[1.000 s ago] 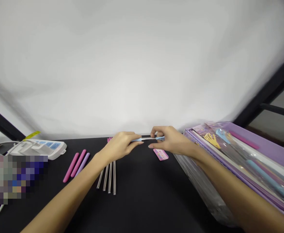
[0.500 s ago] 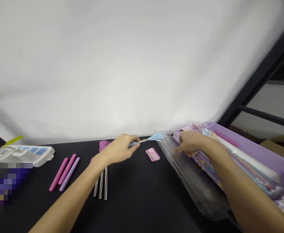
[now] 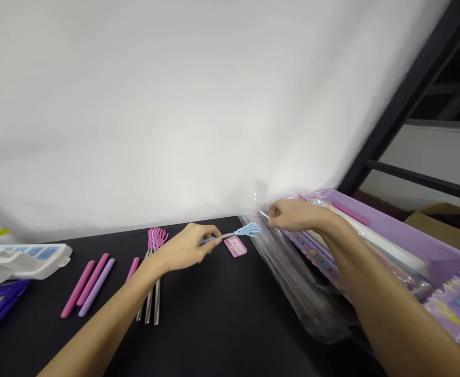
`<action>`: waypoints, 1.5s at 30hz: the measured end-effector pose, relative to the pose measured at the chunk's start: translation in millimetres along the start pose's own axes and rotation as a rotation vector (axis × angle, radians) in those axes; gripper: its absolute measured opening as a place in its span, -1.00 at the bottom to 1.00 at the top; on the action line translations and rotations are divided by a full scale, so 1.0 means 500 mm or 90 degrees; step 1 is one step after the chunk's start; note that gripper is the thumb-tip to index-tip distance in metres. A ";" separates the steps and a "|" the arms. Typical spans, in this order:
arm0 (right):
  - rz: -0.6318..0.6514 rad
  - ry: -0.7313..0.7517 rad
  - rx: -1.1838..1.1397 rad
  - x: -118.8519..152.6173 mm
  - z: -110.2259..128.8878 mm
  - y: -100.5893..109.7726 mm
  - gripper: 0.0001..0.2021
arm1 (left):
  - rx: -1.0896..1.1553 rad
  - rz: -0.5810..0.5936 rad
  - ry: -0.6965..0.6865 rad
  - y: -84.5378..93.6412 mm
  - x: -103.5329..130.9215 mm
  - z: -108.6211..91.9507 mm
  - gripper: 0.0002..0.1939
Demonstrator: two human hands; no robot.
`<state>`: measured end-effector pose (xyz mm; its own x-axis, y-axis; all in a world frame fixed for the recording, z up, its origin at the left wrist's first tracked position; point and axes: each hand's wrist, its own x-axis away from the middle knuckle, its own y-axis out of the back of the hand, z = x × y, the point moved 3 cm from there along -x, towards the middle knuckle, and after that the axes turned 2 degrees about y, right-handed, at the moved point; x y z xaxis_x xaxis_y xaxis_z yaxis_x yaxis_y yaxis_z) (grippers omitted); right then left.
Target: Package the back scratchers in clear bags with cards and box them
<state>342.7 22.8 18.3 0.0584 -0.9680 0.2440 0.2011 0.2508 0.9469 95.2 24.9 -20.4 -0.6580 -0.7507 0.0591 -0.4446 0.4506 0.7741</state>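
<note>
My left hand [image 3: 193, 242] is closed on a back scratcher [image 3: 249, 229] with a light blue, hand-shaped head and a metal shaft. The head points right, toward the clear plastic bags [image 3: 288, 277]. Pinched in my right hand [image 3: 288, 214] is the top end of one of these bags, beside the purple box. A small pink printed card [image 3: 235, 246] lies on the table just below the back scratcher's shaft. Behind my left forearm, several back scratchers [image 3: 158, 236] with pink and purple heads lie side by side, their metal shafts toward me.
Pink and purple handle tubes [image 3: 78, 289] lie on the black table [image 3: 214, 324] at the left. Beyond them are a white power strip [image 3: 45, 259] and a blue packet [image 3: 0, 309]. On the right stands a purple box [image 3: 391, 235] holding wrapped items. A white wall [image 3: 167, 131] rises behind.
My right hand has lifted the end of a plastic bag up and left from the stack. My left hand still holds the blue back scratcher. The view has shifted slightly right.
</note>
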 end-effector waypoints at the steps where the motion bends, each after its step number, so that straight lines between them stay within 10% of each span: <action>1: -0.025 0.022 -0.023 0.006 0.002 0.008 -0.96 | 0.011 0.004 0.003 0.003 0.000 0.003 -0.68; 11: -0.133 0.225 -0.404 0.006 0.041 0.020 -0.71 | 0.067 -0.010 0.054 0.103 0.037 0.041 -0.61; 18: -0.352 0.270 -0.583 -0.007 0.057 0.005 -0.01 | 0.092 0.053 0.032 0.130 0.068 0.047 -0.62; 30: -0.398 0.252 -0.671 -0.013 0.062 0.010 -0.13 | -0.023 0.125 0.082 0.121 0.069 0.085 -0.65; 45: -0.422 0.233 -0.643 0.001 0.086 0.010 -0.17 | -0.058 0.002 0.038 0.102 0.053 0.069 -0.68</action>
<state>301.6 23.4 32.1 -0.1053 -0.8919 -0.4398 0.9419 -0.2313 0.2435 34.1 44.6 -1.4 -0.6209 -0.7780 0.0961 -0.3838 0.4086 0.8281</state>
